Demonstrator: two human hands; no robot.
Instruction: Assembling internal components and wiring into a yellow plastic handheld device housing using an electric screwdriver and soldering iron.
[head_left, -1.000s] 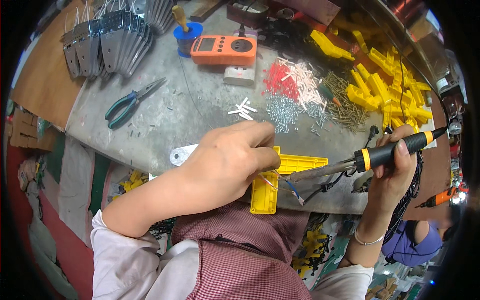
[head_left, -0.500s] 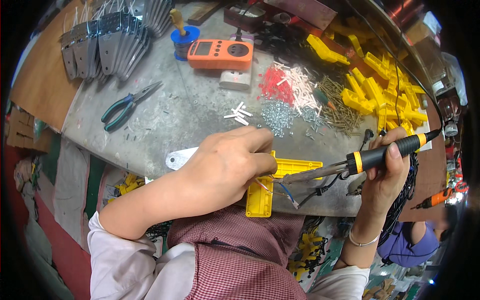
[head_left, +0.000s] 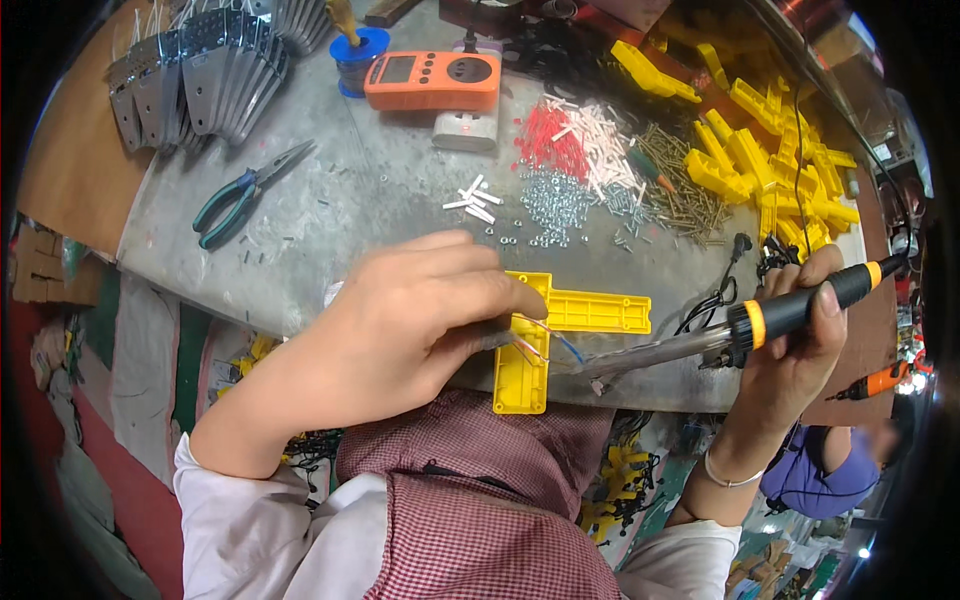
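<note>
Head view: right grip (head_left: 803,340) holds a slim, metal-shafted soldering iron (head_left: 670,353).

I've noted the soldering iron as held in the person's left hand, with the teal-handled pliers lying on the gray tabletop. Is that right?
Not quite: the head view shows the soldering iron in the right hand. The teal-handled pliers do lie on the gray tabletop.

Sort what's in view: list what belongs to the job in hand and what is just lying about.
Seemingly in the job:
soldering iron, held in the right grip
thin wires, by the left grip
yellow casing

Apparently just lying about, touched by neither grip:
pliers
orange meter
metal plates
</note>
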